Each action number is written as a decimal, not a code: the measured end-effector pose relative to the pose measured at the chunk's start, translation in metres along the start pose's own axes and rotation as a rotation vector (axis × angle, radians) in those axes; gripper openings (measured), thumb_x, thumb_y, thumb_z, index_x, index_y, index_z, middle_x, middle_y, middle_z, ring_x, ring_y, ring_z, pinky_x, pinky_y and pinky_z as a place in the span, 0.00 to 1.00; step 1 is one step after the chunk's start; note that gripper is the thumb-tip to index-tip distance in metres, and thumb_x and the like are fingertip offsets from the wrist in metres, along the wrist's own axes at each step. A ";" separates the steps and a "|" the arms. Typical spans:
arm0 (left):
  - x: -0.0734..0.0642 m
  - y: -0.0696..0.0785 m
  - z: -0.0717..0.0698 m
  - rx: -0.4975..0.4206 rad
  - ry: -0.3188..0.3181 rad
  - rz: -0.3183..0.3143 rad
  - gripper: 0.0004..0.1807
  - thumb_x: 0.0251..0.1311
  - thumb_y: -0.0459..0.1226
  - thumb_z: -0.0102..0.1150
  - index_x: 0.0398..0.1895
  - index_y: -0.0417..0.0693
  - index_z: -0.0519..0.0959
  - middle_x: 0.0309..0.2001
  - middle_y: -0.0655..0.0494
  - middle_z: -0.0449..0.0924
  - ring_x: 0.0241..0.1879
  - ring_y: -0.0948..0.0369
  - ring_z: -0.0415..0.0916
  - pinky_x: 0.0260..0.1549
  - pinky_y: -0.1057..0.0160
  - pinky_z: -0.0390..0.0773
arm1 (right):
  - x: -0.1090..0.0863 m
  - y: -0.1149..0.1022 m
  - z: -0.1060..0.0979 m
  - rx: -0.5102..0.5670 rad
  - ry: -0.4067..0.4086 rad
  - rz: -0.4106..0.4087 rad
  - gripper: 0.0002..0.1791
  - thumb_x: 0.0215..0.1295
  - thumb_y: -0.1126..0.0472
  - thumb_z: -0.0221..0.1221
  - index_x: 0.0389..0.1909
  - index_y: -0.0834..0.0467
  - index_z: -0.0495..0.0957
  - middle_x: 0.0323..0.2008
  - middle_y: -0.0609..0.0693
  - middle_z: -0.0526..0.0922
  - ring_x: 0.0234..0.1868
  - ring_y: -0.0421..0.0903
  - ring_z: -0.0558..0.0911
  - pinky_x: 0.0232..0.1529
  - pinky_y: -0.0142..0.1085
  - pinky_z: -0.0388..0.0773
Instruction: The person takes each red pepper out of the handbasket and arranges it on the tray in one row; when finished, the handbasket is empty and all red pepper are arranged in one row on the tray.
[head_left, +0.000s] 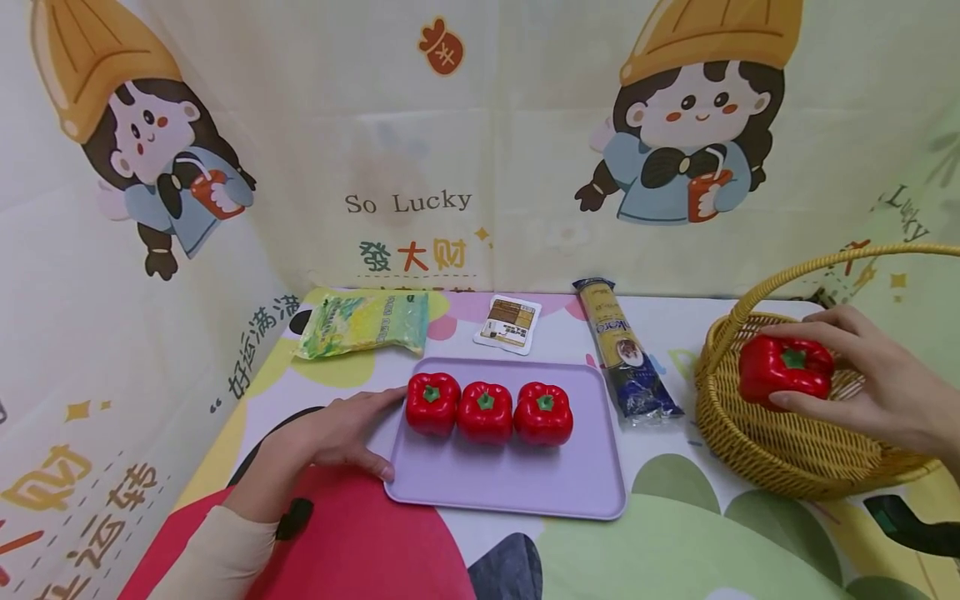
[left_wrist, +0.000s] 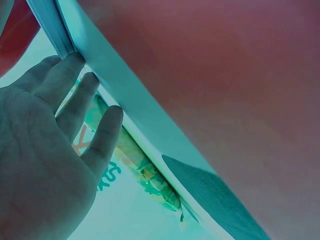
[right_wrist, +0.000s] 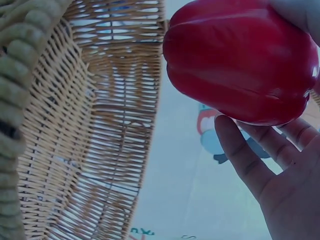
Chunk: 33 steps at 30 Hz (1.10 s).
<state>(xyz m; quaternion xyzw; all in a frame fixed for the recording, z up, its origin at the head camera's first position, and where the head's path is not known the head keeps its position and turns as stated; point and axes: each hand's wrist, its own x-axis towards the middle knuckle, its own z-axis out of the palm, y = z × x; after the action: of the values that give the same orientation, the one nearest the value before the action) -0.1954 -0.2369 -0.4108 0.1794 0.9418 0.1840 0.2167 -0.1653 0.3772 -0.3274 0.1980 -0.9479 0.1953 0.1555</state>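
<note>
Over the wicker basket [head_left: 795, 442], my right hand [head_left: 885, 383] grips a red bell pepper [head_left: 783, 367] between thumb and fingers. That pepper's glossy side [right_wrist: 240, 60] fills the top of the right wrist view, with fingertips against it. Three more red bell peppers with green stems, the left [head_left: 432, 408], middle [head_left: 484, 417] and right one [head_left: 543, 417], form a row on the lilac tray [head_left: 502, 487]. My left hand [head_left: 337, 433] rests at the tray's left edge, its fingers extended along the rim in the left wrist view.
Behind the tray lie a yellow-green packet [head_left: 367, 323] and a small white-edged packet [head_left: 508, 323]. A blue-and-yellow pasta bag [head_left: 626, 354] lies between tray and basket. The basket's tall handle [head_left: 780, 287] arches above it. A printed cloth wall [head_left: 525, 167] stands behind.
</note>
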 end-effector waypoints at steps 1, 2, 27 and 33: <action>0.000 0.000 0.000 0.001 0.000 0.003 0.65 0.38 0.61 0.82 0.81 0.56 0.58 0.72 0.47 0.66 0.68 0.46 0.66 0.59 0.35 0.74 | 0.000 -0.002 0.000 0.001 0.006 -0.008 0.44 0.35 0.65 0.84 0.61 0.53 0.80 0.52 0.51 0.70 0.53 0.28 0.60 0.26 0.25 0.75; 0.000 0.000 0.000 0.005 0.002 0.009 0.65 0.38 0.61 0.82 0.81 0.56 0.58 0.72 0.46 0.66 0.68 0.45 0.66 0.59 0.35 0.74 | 0.000 -0.003 0.000 -0.001 0.015 -0.016 0.44 0.35 0.65 0.84 0.60 0.54 0.80 0.51 0.50 0.69 0.53 0.28 0.60 0.26 0.23 0.75; 0.000 0.000 -0.001 -0.014 -0.002 -0.001 0.65 0.37 0.60 0.83 0.81 0.58 0.58 0.71 0.47 0.67 0.68 0.46 0.66 0.60 0.35 0.73 | -0.005 -0.047 0.007 0.082 0.067 -0.185 0.52 0.22 0.71 0.84 0.61 0.53 0.82 0.55 0.42 0.72 0.58 0.31 0.66 0.38 0.14 0.74; 0.000 -0.001 0.001 -0.020 -0.004 0.000 0.65 0.37 0.60 0.82 0.81 0.59 0.58 0.72 0.48 0.66 0.68 0.47 0.66 0.60 0.35 0.73 | -0.005 -0.059 0.016 0.090 0.066 -0.205 0.51 0.22 0.70 0.85 0.60 0.52 0.82 0.55 0.43 0.73 0.59 0.32 0.66 0.40 0.14 0.74</action>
<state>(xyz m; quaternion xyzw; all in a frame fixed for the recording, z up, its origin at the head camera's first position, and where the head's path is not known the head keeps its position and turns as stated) -0.1957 -0.2375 -0.4118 0.1773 0.9395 0.1931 0.2205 -0.1387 0.3223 -0.3253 0.2944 -0.9073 0.2269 0.1966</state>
